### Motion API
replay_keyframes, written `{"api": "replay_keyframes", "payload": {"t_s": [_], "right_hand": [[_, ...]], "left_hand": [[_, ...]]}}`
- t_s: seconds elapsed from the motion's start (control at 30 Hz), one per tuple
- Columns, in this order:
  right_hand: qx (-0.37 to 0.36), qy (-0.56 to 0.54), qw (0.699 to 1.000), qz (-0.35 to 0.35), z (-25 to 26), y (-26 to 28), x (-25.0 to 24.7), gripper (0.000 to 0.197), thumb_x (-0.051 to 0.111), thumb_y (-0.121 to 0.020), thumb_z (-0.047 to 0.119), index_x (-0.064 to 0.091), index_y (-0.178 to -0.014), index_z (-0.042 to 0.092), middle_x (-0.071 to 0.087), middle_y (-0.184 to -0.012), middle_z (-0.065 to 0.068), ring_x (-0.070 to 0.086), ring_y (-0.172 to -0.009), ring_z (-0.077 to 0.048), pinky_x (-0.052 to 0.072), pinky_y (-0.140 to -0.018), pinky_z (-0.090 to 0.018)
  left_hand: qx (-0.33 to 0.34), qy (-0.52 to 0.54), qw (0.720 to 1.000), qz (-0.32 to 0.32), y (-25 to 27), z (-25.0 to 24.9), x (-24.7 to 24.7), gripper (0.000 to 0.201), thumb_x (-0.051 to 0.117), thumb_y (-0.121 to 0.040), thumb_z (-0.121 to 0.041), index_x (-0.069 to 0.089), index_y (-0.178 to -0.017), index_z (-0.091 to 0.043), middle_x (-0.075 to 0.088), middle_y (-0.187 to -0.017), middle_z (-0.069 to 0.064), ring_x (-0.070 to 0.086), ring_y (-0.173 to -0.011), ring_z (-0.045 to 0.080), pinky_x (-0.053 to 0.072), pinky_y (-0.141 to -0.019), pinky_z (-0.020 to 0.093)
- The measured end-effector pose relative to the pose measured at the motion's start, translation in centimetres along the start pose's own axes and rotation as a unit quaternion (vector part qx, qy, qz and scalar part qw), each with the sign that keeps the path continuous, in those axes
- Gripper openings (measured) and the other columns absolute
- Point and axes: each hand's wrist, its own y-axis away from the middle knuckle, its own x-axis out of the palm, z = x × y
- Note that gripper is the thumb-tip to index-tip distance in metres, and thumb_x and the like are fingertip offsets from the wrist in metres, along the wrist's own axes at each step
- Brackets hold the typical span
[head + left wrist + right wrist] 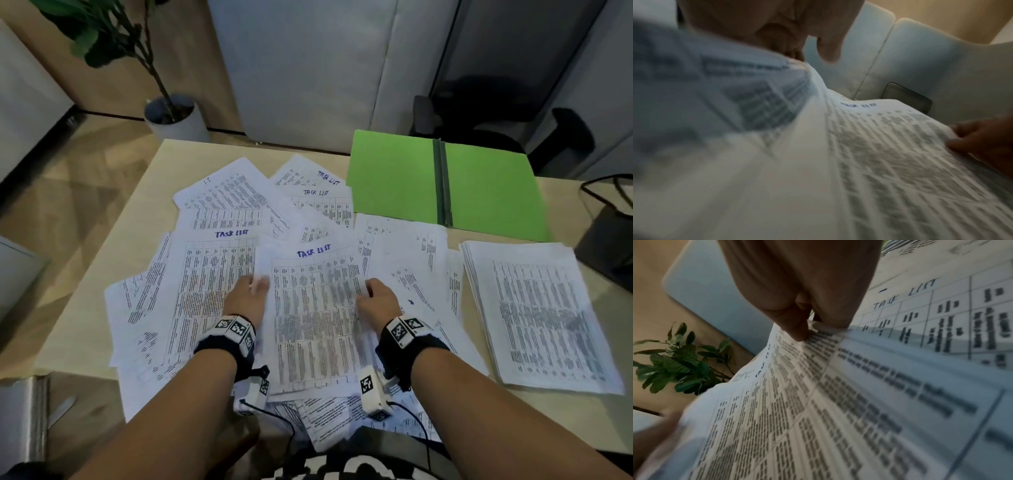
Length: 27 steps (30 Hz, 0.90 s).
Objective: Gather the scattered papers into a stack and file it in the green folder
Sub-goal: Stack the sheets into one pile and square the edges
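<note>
as gripped, sheet (pixel 313 308) between hands (pixel 310 294)

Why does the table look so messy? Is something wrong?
Nothing is broken. Loose papers lie fanned at crooked angles, overlapping, some hanging over the near edge. Beside them a neat stack sits square. The green folder lies open, nothing filed. Both hands pinch one sheet.

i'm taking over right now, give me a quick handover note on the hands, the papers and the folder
Left hand and right hand each pinch a side edge of the front-centre sheet.
Scattered papers cover the middle and left of the table.
Partial stack lies at the right.
Green folder lies open at the far right, holding no papers.
Left: gather the rest, square the stack, file it.
</note>
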Motion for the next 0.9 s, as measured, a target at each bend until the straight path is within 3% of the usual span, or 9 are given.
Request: {"api": "replay_keyframes", "payload": {"t_s": [0.1,0.2,0.27,0.37,0.53,0.63,0.7,0.8,0.9], "right_hand": [[-0.011,-0.033,0.999,0.033,0.3,-0.2,-0.3,0.033,0.052,-0.086,0.003,0.054,-0.117,0.014,0.061,-0.104,-0.003,0.058,-0.093,-0.021,0.047,-0.078,-0.027],[-0.003,-0.151,0.988,0.038,1.2,-0.6,-1.7,0.074,0.066,-0.083,0.013,0.028,-0.146,0.023,0.042,-0.143,-0.004,0.043,-0.13,-0.025,0.041,-0.106,-0.044],[-0.001,-0.252,0.967,0.032,2.3,-0.9,-3.0,0.076,0.073,-0.079,0.022,0.032,-0.142,0.025,0.045,-0.138,-0.005,0.045,-0.126,-0.025,0.037,-0.107,-0.048],[-0.098,-0.314,0.944,-0.017,5.3,-0.6,-4.8,0.029,0.069,-0.079,0.011,0.055,-0.104,0.01,0.053,-0.088,-0.011,0.053,-0.083,-0.022,0.045,-0.084,-0.041],[-0.191,-0.351,0.916,-0.023,8.4,1.0,-5.2,0.039,0.058,-0.082,-0.015,0.057,-0.1,0.019,0.069,-0.095,-0.001,0.063,-0.09,-0.017,0.052,-0.081,-0.035],[-0.164,-0.273,0.948,0.01,6.6,1.6,-3.6,0.032,0.06,-0.088,-0.004,0.057,-0.116,0.011,0.068,-0.103,-0.001,0.066,-0.092,-0.005,0.054,-0.08,-0.03],[-0.142,-0.182,0.973,-0.015,5.5,1.8,-2.8,0.016,0.062,-0.091,0.012,0.062,-0.107,0.011,0.067,-0.094,0.001,0.063,-0.081,-0.004,0.05,-0.072,-0.024],[-0.101,-0.227,0.966,-0.077,5.5,1.3,-2.4,0.008,0.063,-0.091,0.013,0.065,-0.093,0.021,0.068,-0.089,0.002,0.064,-0.084,-0.017,0.05,-0.074,-0.027],[-0.047,-0.18,0.975,-0.125,4.7,0.0,-2.9,0.014,0.058,-0.093,0.015,0.067,-0.104,0.015,0.069,-0.092,-0.003,0.063,-0.084,-0.019,0.048,-0.073,-0.025]], "left_hand": [[0.075,0.035,0.996,0.013,0.5,-1.2,0.2,0.05,0.058,-0.092,-0.014,0.04,-0.139,-0.015,0.052,-0.137,0.008,0.05,-0.125,0.031,0.04,-0.103,0.04],[0.132,0.123,0.984,-0.002,0.4,-3.4,-1.4,0.042,0.056,-0.092,-0.008,0.048,-0.132,-0.018,0.059,-0.127,0.001,0.055,-0.114,0.02,0.043,-0.099,0.037],[0.152,0.212,0.965,0.004,0.6,-5.2,-2.9,0.04,0.055,-0.093,-0.008,0.051,-0.13,-0.025,0.062,-0.124,-0.006,0.058,-0.113,0.016,0.045,-0.099,0.04],[0.175,0.298,0.938,-0.035,1.0,-7.4,-4.7,0.031,0.055,-0.094,-0.012,0.057,-0.122,-0.025,0.067,-0.111,-0.008,0.063,-0.102,0.014,0.051,-0.09,0.037],[0.202,0.368,0.906,-0.057,1.3,-8.2,-5.5,0.042,0.058,-0.084,0.01,0.057,-0.117,-0.016,0.069,-0.106,-0.003,0.066,-0.097,0.013,0.054,-0.079,0.026],[0.118,0.296,0.946,-0.048,0.9,-6.6,-4.2,0.051,0.049,-0.08,0.015,0.056,-0.112,-0.024,0.064,-0.096,-0.011,0.06,-0.089,0.007,0.047,-0.068,0.023],[0.082,0.189,0.978,-0.041,0.0,-4.4,-3.3,0.04,0.05,-0.084,0.006,0.055,-0.114,-0.021,0.063,-0.098,-0.007,0.06,-0.093,0.016,0.046,-0.069,0.026],[0.057,0.029,0.998,-0.014,-1.6,-1.2,-2.4,0.042,0.064,-0.085,-0.01,0.052,-0.125,-0.014,0.061,-0.114,0.002,0.06,-0.107,0.024,0.048,-0.087,0.034],[0.049,-0.117,0.991,0.038,-2.4,0.4,-1.0,0.066,0.071,-0.082,-0.035,0.044,-0.139,-0.018,0.046,-0.141,0.009,0.05,-0.125,0.03,0.042,-0.104,0.042]]}}
